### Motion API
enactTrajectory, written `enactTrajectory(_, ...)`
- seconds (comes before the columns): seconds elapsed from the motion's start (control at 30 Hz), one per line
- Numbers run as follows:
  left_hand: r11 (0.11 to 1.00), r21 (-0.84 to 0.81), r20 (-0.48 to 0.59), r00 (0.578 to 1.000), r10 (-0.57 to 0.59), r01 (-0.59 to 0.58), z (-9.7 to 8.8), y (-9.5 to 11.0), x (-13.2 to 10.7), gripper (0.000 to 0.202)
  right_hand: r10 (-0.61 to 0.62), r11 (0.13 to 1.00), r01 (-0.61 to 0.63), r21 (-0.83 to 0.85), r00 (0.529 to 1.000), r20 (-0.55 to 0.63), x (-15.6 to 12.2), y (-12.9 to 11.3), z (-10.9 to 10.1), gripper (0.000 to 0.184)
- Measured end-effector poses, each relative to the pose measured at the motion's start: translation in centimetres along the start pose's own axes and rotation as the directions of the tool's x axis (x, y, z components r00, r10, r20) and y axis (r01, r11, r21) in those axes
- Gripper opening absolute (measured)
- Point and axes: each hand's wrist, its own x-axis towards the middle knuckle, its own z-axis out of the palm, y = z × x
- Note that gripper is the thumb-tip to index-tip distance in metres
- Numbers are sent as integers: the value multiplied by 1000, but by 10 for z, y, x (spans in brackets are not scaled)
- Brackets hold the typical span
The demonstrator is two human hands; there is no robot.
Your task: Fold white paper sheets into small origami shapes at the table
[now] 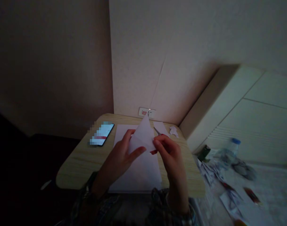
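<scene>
Hands (pixel 121 153) (pixel 170 153) hold pointed paper (pixel 140 135) — left thumb (pixel 139 152) extended, right fingers (pixel 165 142) curled

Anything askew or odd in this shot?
Right side: loose papers lie jumbled on the bed near a bottle, untidy next to the table. Left: a pale object on the dark floor, too dim to identify. No spill visible.

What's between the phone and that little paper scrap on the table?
In the head view, left to right: white sheets, the left hand with the pointed paper raised over them, scissors in the right hand, and another white paper piece beside the scrap.
</scene>
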Motion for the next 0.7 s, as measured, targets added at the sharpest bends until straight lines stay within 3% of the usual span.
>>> enactTrajectory(0.2,999,-36,-20,999,-28,28,6,-4,1,76,24,1000,-25,-5,995,-99,2,6,-2,12)
enactTrajectory(0.37,998,-16,-36,998,-60,59,6,-4,0,66,4,1000,-6,-10,984,-178,3,8,-6,12)
enactTrajectory(0.57,999,-19,-27,999,-39,39,1,-1,-1,65,-1,1000,-2,-16,986,-168,2,7,-2,14)
enactTrajectory(0.7,998,-61,-44,999,10,-13,2,4,-2,53,-30,999,32,9,985,-170,1,7,-3,14)
